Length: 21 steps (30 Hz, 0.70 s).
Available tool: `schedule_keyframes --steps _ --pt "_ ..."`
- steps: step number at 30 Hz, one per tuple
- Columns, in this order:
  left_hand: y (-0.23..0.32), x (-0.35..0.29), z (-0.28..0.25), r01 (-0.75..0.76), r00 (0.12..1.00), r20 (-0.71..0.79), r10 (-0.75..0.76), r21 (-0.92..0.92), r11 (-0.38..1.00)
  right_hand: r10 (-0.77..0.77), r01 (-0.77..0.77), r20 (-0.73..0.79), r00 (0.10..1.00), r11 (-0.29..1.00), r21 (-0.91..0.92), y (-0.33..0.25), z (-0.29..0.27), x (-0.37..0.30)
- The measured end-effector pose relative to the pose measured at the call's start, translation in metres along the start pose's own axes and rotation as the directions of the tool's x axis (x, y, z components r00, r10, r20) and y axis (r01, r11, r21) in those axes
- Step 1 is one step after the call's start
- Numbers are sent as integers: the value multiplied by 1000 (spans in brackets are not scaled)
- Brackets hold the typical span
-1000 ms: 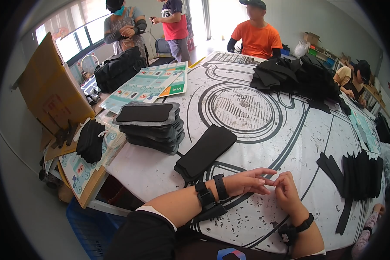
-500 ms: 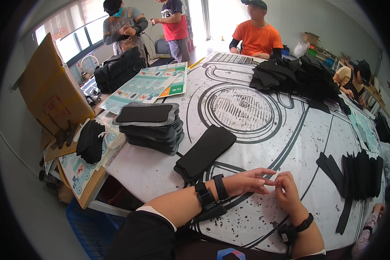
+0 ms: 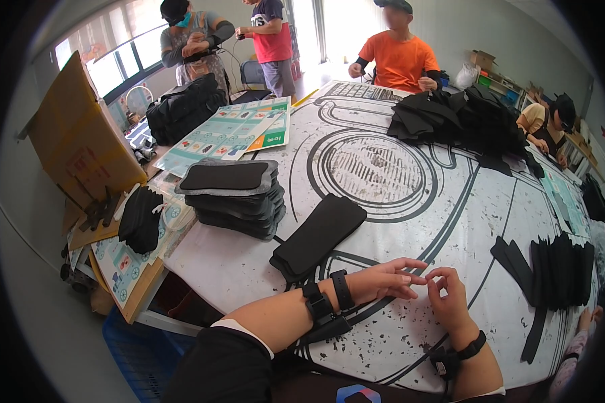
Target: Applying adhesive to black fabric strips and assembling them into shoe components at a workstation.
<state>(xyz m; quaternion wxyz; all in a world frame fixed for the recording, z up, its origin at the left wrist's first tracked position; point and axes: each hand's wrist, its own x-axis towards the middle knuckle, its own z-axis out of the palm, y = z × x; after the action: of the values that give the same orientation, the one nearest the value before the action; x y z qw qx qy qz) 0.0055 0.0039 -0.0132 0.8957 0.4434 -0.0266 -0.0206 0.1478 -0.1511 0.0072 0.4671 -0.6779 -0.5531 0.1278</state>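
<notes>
Over the white table [image 3: 376, 242], my left hand [image 3: 380, 281] reaches in with its fingers stretched out and holds nothing. Close to its fingertips, my right hand [image 3: 448, 299] has thumb and forefinger curled into a pinch. Anything between them is too small to make out. Beyond my left wrist lie flat black rounded pads [image 3: 319, 235], overlapped lengthwise. Behind them to the left rises a stack of grey-edged black pads [image 3: 232, 198]. To the right of my hands stands a row of black strips [image 3: 561, 272], with a few strips lying loose beside it.
A heap of black pieces [image 3: 444, 117] covers the far right. Printed sheets [image 3: 228, 134], a black bag [image 3: 185, 107] and a cardboard box [image 3: 84, 134] stand left. A person in orange [image 3: 400, 60] sits opposite; others work around. Another person's hand [image 3: 588, 317] shows at the right edge.
My right fingertips have drawn slightly away from the left ones. The person in orange has raised both hands. The hand at the right edge has shifted a little.
</notes>
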Motion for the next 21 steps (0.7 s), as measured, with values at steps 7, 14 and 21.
schedule_keyframes --steps 7,14,21 --pt "1 0 1 2 1000 -12 -2 -3 1000 -6 5 15 1000 1000 30 8 2 -2" --pt "2 0 4 28 999 -18 -27 16 999 -170 170 3 985 983 65 16 6 -2" --pt "2 -1 2 10 1000 -12 -10 17 1000 -11 10 18 1000 999 40 6 2 -1"
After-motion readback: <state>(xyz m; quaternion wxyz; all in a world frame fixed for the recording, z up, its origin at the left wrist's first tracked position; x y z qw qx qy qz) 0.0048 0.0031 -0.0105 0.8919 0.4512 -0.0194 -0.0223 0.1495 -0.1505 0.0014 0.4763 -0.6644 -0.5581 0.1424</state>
